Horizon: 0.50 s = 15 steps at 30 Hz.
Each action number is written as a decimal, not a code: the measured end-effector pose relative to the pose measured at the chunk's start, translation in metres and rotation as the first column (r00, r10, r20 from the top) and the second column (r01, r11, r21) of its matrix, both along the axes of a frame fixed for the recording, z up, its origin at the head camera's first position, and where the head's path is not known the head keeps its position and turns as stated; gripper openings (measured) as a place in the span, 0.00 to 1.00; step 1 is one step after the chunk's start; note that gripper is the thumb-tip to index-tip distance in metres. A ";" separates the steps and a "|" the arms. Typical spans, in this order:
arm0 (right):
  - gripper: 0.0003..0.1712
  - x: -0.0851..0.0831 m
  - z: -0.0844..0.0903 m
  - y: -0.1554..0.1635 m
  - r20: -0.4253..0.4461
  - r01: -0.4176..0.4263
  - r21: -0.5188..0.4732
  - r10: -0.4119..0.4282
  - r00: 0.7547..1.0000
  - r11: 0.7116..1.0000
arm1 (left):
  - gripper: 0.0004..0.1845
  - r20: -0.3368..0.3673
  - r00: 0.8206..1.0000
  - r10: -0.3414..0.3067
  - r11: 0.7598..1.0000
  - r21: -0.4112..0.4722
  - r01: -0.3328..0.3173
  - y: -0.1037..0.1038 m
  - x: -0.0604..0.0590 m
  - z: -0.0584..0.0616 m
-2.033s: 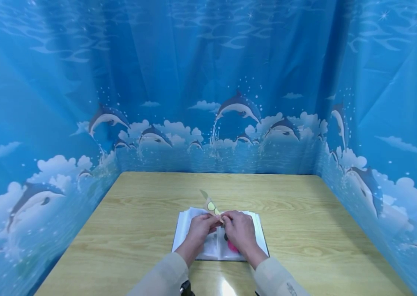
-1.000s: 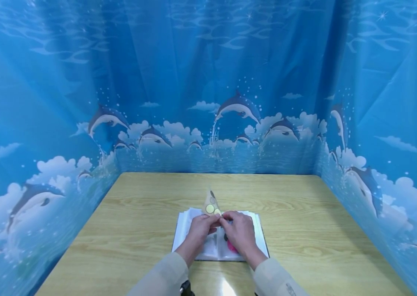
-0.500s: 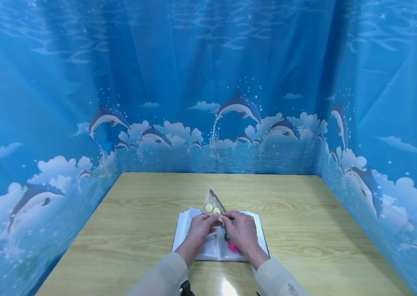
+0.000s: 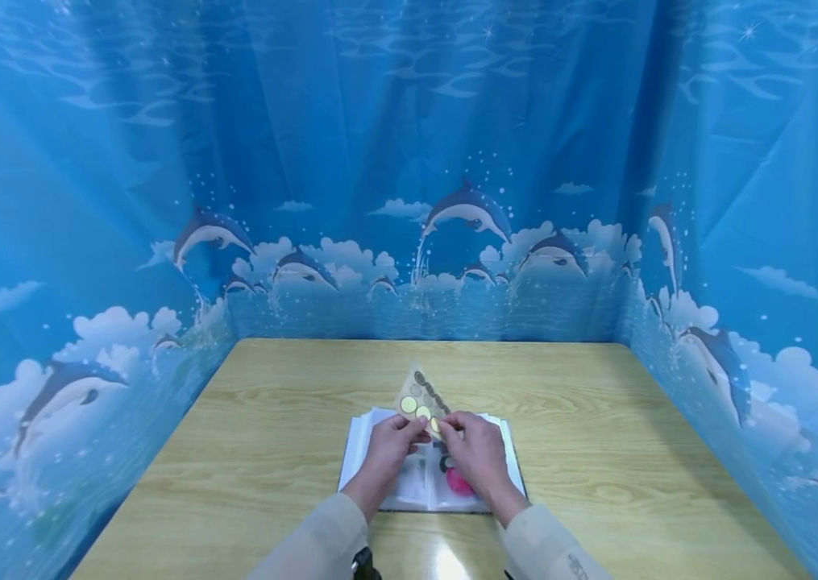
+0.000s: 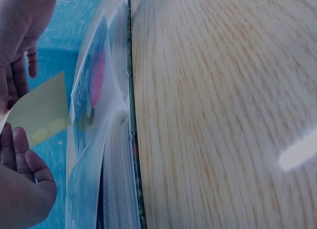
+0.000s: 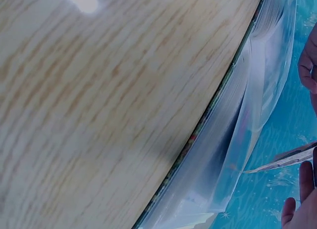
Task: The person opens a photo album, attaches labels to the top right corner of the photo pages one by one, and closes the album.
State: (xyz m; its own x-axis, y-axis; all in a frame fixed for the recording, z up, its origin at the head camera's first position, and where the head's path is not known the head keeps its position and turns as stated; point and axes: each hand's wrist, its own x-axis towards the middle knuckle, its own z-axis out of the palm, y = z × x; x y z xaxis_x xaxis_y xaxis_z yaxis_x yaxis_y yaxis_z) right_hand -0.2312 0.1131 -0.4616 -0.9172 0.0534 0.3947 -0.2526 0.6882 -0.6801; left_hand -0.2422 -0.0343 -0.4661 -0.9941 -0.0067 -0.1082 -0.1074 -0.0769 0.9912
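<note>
An open album (image 4: pixel 372 439) with clear plastic sleeves lies on the wooden table (image 4: pixel 597 419); a pink round picture (image 4: pixel 458 482) shows on its right page. Both hands hover over it. My left hand (image 4: pixel 390 447) and right hand (image 4: pixel 477 451) pinch the lower edge of a beige card (image 4: pixel 419 396) with yellow and grey round stickers, held up tilted above the album's far edge. In the left wrist view the card (image 5: pixel 42 113) shows between the two hands beside the album's pages (image 5: pixel 116 164). The right wrist view shows the card's edge (image 6: pixel 285 160) and the album's page stack (image 6: pixel 247 125).
Blue curtains printed with dolphins (image 4: pixel 467 205) close in the table at the back and on both sides. Bare wood lies around the album on all sides.
The card has turned in the hands: its face with the stickers now shows wider and its tip leans more to the right. Both hands stay over the album.
</note>
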 end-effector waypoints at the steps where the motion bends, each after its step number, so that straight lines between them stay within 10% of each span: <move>1: 0.04 0.000 0.001 0.000 0.022 0.005 -0.016 -0.005 1.000 1.000 | 0.14 0.002 1.000 0.003 1.000 -0.002 -0.003 0.000 -0.001 0.000; 15: 0.06 -0.002 0.001 0.006 0.114 0.079 -0.174 -0.059 0.992 0.982 | 0.13 -0.008 0.998 0.055 0.998 0.008 -0.055 -0.007 -0.005 -0.003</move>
